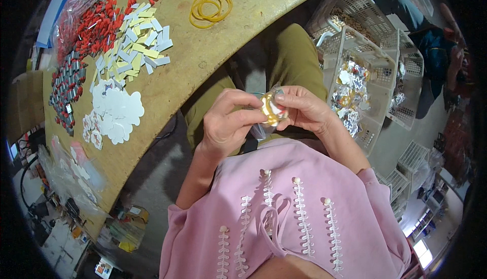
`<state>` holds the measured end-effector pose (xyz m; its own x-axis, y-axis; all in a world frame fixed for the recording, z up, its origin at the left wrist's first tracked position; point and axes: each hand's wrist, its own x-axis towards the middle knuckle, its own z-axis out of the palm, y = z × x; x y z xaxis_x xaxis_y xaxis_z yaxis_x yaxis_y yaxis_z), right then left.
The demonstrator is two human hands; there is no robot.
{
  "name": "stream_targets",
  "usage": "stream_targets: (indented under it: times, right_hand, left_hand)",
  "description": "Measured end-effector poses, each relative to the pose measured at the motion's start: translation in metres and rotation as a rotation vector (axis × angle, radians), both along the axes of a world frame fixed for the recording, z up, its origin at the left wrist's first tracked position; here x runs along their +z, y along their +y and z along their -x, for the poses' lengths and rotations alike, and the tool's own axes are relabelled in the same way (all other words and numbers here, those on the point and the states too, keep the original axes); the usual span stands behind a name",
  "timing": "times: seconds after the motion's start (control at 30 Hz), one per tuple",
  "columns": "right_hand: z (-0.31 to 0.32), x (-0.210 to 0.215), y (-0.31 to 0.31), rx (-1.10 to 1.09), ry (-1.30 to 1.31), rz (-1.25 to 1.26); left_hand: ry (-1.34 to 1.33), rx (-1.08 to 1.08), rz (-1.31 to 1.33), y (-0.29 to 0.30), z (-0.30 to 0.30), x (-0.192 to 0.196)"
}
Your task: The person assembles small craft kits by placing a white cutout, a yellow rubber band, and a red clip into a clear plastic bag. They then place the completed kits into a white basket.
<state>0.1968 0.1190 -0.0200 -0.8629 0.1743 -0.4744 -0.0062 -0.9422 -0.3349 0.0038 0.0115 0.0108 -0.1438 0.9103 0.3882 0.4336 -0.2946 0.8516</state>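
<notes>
In front of my lap, both hands hold one small clear plastic bag [274,109] with white, yellow and red pieces in it. My left hand [227,117] is closed, pinching the bag's left side between thumb and fingers. My right hand [307,108] grips its other side, the thumb pressed on top. A yellow loop seems to lie among the bag's contents; the smaller pieces cannot be told apart.
On the table [167,91] at left lie red-tipped parts [96,30], grey parts [66,89], white and yellow strips [134,46], white cloud-shaped cutouts [116,112] and yellow bands [210,10]. At right stands a white crate [373,104] of filled bags. Another person sits beyond.
</notes>
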Motion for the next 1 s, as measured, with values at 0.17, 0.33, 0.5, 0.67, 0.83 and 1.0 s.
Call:
stream_targets:
  times: [0.17,0.33,0.5,0.67,0.83,1.0]
  right_hand:
    - [0.003,0.015,-0.008,-0.173,-0.181,-0.136]
    - [0.01,0.021,-0.019,-0.29,-0.274,-0.198]
    - [0.014,0.013,-0.029,-0.363,-0.374,-0.344]
    - [0.019,0.018,-0.034,-0.386,-0.373,-0.418]
    - [0.024,0.018,-0.039,-0.396,-0.331,-0.459]
    - [0.023,0.014,-0.039,-0.399,-0.288,-0.37]
  left_hand:
    - [-0.3,0.227,0.224,-0.007,-0.006,-0.011]
    - [-0.394,0.15,0.299,-0.013,-0.01,-0.024]
    - [-0.215,0.19,0.319,-0.01,-0.011,-0.012]
    - [-0.027,0.232,0.332,-0.007,-0.01,-0.009]
    - [0.025,0.296,0.34,-0.003,-0.014,-0.012]
    - [-0.084,0.292,0.37,0.001,-0.014,-0.014]
